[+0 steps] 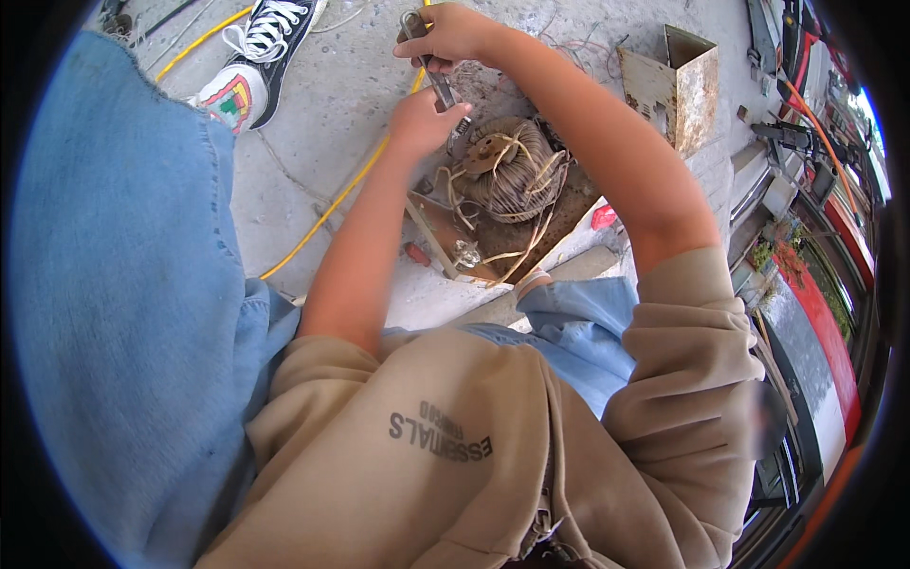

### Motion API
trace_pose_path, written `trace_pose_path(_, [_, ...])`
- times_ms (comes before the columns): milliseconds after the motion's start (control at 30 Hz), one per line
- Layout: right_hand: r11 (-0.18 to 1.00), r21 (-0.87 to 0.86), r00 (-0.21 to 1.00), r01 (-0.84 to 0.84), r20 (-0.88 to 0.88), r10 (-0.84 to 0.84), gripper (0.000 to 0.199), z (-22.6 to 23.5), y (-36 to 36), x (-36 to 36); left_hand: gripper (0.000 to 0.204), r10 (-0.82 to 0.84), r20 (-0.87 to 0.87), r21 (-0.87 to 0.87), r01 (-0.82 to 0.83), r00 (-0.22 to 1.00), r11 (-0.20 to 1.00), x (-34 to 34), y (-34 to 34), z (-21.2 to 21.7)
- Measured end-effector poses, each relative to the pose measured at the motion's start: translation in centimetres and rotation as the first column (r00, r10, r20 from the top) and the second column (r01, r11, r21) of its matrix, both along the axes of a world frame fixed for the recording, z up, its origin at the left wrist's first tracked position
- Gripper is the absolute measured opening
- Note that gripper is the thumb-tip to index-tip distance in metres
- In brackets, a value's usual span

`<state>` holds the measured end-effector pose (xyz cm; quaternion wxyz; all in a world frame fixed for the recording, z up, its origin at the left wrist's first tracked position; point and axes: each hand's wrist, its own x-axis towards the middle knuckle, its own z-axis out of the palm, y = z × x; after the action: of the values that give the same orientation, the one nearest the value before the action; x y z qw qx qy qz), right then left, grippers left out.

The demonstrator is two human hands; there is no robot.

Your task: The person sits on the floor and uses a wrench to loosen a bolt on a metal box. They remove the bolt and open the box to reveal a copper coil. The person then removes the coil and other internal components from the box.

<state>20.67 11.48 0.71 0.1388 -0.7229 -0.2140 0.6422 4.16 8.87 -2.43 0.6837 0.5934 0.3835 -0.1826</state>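
Both my hands are on a metal adjustable wrench (440,87), which lies slantwise beyond the coil. My left hand (420,125) is closed around it near its head. Farther up, my right hand (455,36) grips the handle near its holed end, thumb and fingers around it. Just right of my left hand sits a dusty round wire coil (512,180) with a brown disc (490,154) on top and loose pale leads. It rests in an open, rusty metal housing (431,239). Whether the wrench head touches the coil I cannot tell.
A yellow cable (327,216) runs across the concrete floor at left. A rusty open metal box (695,81) stands at the far right. Red pieces (604,216) lie near the housing. A sneakered foot (270,52) is at upper left; metal stock and clutter line the right side.
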Motion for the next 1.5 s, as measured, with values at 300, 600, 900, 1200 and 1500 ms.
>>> trace_pose_path(300, [0.909,0.021,0.858,-0.416,0.342,0.384,0.043,0.8,0.8,-2.4,0.032,0.149,0.066,-0.272,-0.126,0.987,0.954,-0.5,-0.6,-1.6])
trace_pose_path(600, [0.952,-0.177,0.933,-0.249,0.221,0.285,0.045,-1.0,1.7,-2.1,0.032,0.162,-0.006,-0.48,-0.145,0.987,0.865,-0.1,0.5,-0.9])
trace_pose_path(900, [0.942,-0.315,0.942,-0.114,0.268,0.203,0.032,-3.6,1.2,-1.1,0.029,0.175,-0.097,-0.584,-0.199,0.98,0.787,0.3,-0.2,-2.5])
trace_pose_path(1200, [0.917,-0.377,0.933,-0.133,0.265,0.244,0.022,-5.3,0.3,-1.0,0.03,0.176,-0.124,-0.642,-0.214,0.977,0.736,0.5,-0.5,-2.2])
trace_pose_path(1500, [0.907,-0.375,0.974,-0.193,0.04,0.224,0.026,-9.3,-0.8,0.2,0.033,0.079,-0.003,-0.743,-0.056,0.997,0.667,0.0,-0.4,-2.1])
